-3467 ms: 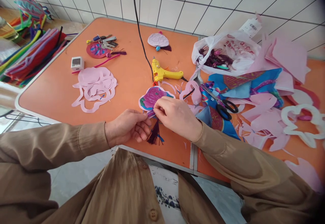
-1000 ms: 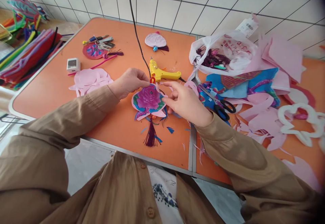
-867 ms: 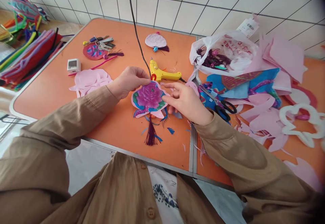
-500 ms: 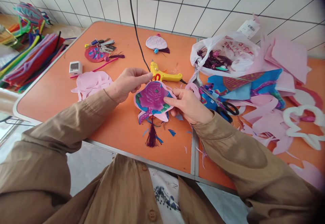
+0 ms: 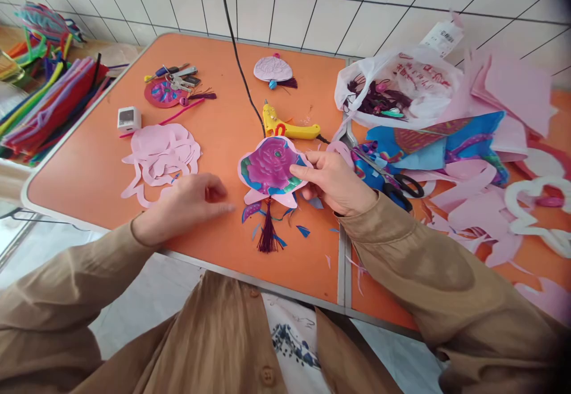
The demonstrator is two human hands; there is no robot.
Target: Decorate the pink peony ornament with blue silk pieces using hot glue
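Observation:
A flower-patterned sachet (image 5: 270, 168) with a pink rim hangs just over the table's middle. It has a small red loop (image 5: 279, 129) at its top and a dark purple tassel (image 5: 267, 227) below. My right hand (image 5: 334, 181) pinches its right edge between thumb and fingers. My left hand (image 5: 190, 206), empty and with thumb apart from the fingers, is over the orange table to the left of the sachet. Beside it lies a pile of pink cut pieces (image 5: 165, 150). Directly behind the sachet rests a yellow glue gun (image 5: 292, 127).
Scissors (image 5: 392, 183) lie among blue patterned cloth (image 5: 473, 144) and pink scraps on the right. A white plastic bag (image 5: 428, 93) holds dark tassels. At the back are a white sachet (image 5: 273, 69) and keys (image 5: 181, 81). A black cord (image 5: 236, 49) crosses behind the glue gun.
My left hand has let go of the sachet's upper left and moved left and toward me. My right hand still holds the sachet in nearly the same place.

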